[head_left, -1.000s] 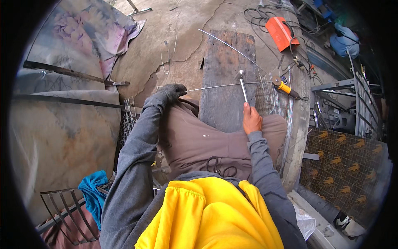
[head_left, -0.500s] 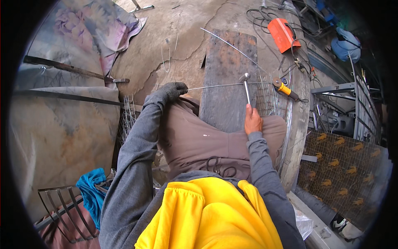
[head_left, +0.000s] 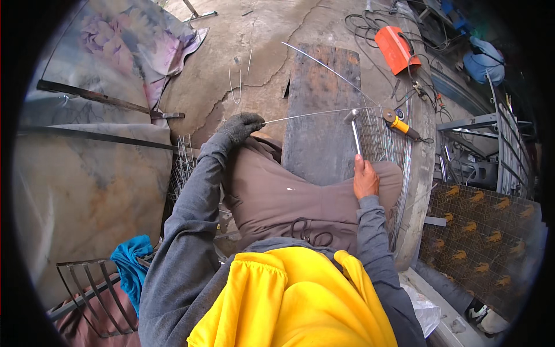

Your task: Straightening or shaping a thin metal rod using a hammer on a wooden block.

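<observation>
My left hand [head_left: 240,128], in a dark grey glove, is closed around one end of a thin metal rod [head_left: 306,115]. The rod runs to the right across a worn wooden board [head_left: 319,150] and bows slightly upward. Bare fingers of my right hand [head_left: 366,180] wrap the handle of a hammer [head_left: 355,134]. The hammer's head is beside the rod, near the board's right edge; whether the two touch I cannot tell. A second thin rod [head_left: 324,65] lies slantwise over the board's far end.
Right of the board lie wire mesh [head_left: 373,136] and a yellow angle grinder [head_left: 400,124]. Farther off is an orange machine [head_left: 395,51] with cables. A bent wire [head_left: 234,87] lies on the concrete floor. Patterned sheeting [head_left: 92,191] stands at left, a dark patterned panel [head_left: 474,243] at right.
My right hand has moved the hammer to the right and slightly nearer me. The rod now bows upward more. My left hand keeps nearly the same place.
</observation>
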Action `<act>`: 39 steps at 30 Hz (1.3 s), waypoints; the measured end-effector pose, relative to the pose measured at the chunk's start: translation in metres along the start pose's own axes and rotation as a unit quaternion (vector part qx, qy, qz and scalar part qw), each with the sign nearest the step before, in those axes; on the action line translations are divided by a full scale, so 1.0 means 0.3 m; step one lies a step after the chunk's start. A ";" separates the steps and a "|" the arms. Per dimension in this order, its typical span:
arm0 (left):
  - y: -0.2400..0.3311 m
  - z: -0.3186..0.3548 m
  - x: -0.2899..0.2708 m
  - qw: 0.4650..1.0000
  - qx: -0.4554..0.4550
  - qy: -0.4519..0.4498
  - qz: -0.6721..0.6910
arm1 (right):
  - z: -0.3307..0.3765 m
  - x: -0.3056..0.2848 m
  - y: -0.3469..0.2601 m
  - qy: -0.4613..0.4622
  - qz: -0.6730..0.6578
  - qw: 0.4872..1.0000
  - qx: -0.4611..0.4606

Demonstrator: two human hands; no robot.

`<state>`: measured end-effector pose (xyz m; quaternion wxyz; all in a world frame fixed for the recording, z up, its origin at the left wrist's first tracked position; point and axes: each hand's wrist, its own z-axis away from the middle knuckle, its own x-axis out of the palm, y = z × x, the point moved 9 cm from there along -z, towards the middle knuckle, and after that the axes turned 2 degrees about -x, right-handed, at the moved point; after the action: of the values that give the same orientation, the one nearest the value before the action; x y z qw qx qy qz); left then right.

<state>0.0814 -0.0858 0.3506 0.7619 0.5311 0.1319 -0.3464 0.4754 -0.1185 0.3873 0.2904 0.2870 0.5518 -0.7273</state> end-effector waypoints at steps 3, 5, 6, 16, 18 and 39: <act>0.096 0.086 -0.020 0.998 -0.006 0.020 0.063 | 0.013 0.038 0.084 -0.024 0.040 0.999 -0.010; 0.142 0.147 -0.006 0.977 -0.036 0.039 0.205 | 0.012 0.038 0.062 -0.032 0.053 0.998 0.008; 0.197 0.152 0.022 0.967 -0.043 0.017 0.250 | 0.015 0.038 0.065 -0.040 0.070 0.996 0.025; 0.601 0.080 0.253 0.619 0.010 -0.111 0.777 | 0.001 0.066 0.091 -0.031 0.045 0.998 0.009; 0.619 0.044 0.251 0.613 0.017 -0.097 0.784 | 0.005 0.065 0.084 -0.039 0.047 0.998 0.013; 0.794 -0.012 0.066 0.452 0.117 -0.155 0.871 | -0.004 0.073 0.099 -0.034 0.031 0.999 -0.005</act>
<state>0.2553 -0.0436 0.5089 0.6046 0.3905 -0.5609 0.4091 0.4828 -0.1262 0.3520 0.3331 0.2774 0.5357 -0.7246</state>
